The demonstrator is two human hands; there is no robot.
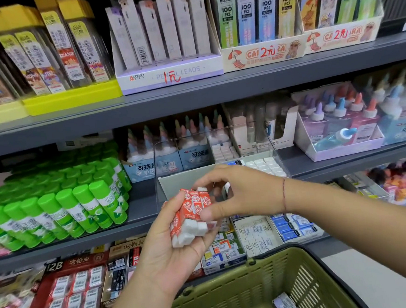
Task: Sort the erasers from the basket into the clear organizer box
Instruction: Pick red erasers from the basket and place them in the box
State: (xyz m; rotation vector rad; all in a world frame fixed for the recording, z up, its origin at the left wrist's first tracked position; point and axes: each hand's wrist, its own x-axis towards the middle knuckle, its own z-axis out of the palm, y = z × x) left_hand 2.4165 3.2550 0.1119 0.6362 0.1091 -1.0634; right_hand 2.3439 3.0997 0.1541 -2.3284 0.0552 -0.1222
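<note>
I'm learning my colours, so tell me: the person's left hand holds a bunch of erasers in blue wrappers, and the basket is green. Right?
Not quite. The wrappers are red, not blue, as the head view shows. The left hand holds a bunch of erasers in red wrappers, and the basket is green.

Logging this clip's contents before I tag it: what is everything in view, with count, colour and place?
erasers: a handful, red-and-white sleeves, in the left hand
clear organizer box: one, transparent, middle shelf
white erasers: many, white, box's right compartment
basket: one, olive green, bottom of view
glue sticks: many, green, middle shelf, left
pencil lead packs: many, pastel, top shelf
glue bottles: many, pastel caps, middle shelf, right
left hand: holds the erasers
right hand: pinches one eraser's top
</note>
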